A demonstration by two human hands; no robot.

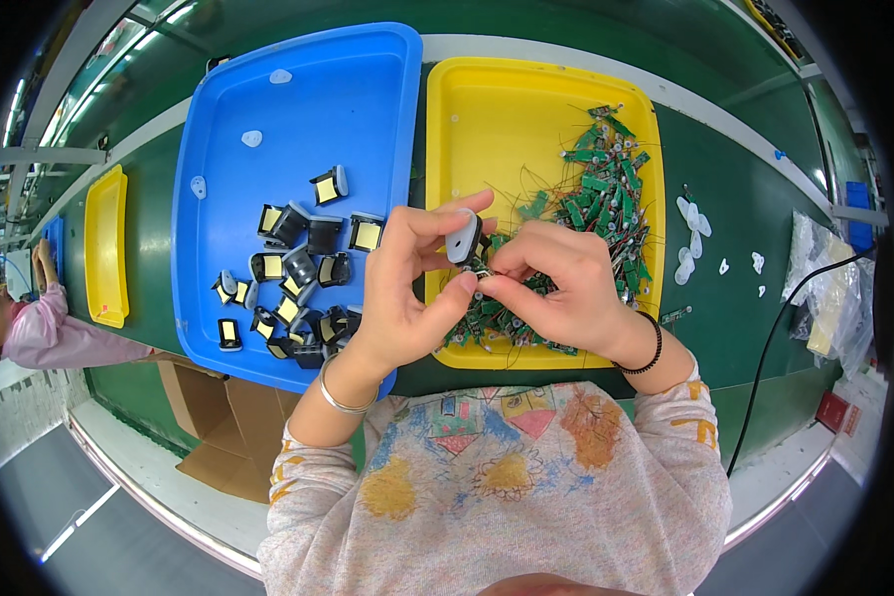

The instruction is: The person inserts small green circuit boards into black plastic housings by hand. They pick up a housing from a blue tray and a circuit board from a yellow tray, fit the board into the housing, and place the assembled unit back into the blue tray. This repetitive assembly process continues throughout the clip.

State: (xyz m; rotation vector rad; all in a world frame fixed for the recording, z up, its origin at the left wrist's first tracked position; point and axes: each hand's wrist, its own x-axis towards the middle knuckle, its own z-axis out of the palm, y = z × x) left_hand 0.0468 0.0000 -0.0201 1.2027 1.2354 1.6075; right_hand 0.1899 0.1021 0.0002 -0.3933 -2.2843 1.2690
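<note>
My left hand (403, 283) is closed around a small black plastic housing with a pale grey oval cap (461, 241), held up over the inner edges of the two trays. The thumb and fingertips of my right hand (569, 281) pinch together against the housing's lower end. A small piece lies between the fingertips there, too hidden to make out. Beneath my right hand, many green circuit boards (598, 199) with thin wires are heaped in the yellow tray (482, 89). To the left, similar black housings (325, 235) with pale yellow pads lie in the blue tray (233, 169).
Loose translucent oval caps (693, 226) and small white bits lie on the green table at right. Beyond them are a clear plastic bag (824, 288) and a black cable (765, 348). A co-worker's pink sleeve (74, 328), another yellow tray (106, 248) and a cardboard box (233, 427) are at left.
</note>
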